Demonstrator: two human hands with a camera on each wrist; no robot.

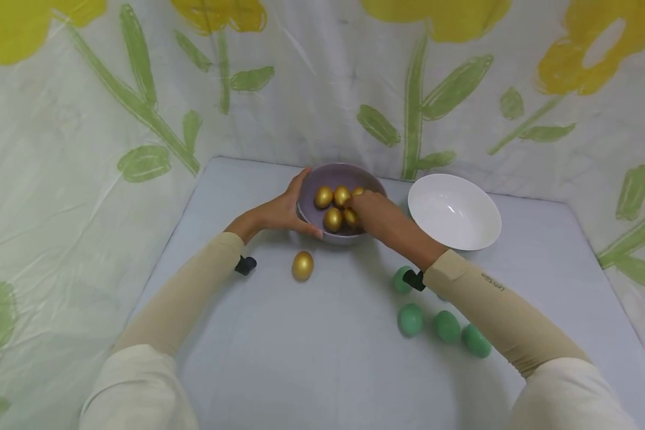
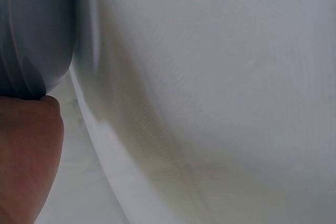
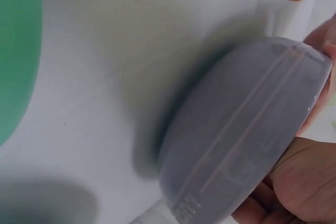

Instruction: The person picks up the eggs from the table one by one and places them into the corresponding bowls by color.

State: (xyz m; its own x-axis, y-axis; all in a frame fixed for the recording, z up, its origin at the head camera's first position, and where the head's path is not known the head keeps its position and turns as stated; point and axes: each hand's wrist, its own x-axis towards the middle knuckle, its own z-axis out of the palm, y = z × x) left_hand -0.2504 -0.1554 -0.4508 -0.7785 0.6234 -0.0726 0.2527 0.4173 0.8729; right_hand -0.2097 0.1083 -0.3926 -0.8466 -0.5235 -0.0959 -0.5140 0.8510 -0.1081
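A purple-grey bowl [image 1: 314, 222] stands near the table's back edge with several golden eggs [image 1: 332, 220] inside. My left hand [image 1: 282, 210] grips its left side, thumb toward the front and fingers toward the back. In the left wrist view that hand [image 2: 26, 156] lies against the bowl's outer wall [image 2: 37, 30]. Reaching in over the right rim, my right hand [image 1: 375, 216] has its fingers curled at a golden egg [image 1: 352, 220], which it partly covers. The right wrist view shows these fingers [image 3: 249, 211] behind the bowl's rim. One more golden egg [image 1: 303, 266] lies on the table in front.
A white bowl [image 1: 454, 212] stands to the right of the purple-grey one. Several green eggs [image 1: 447, 326] lie on the table under and beside my right forearm. Behind the table [image 1: 279, 358] hangs a white sheet [image 1: 322, 107] painted with yellow flowers.
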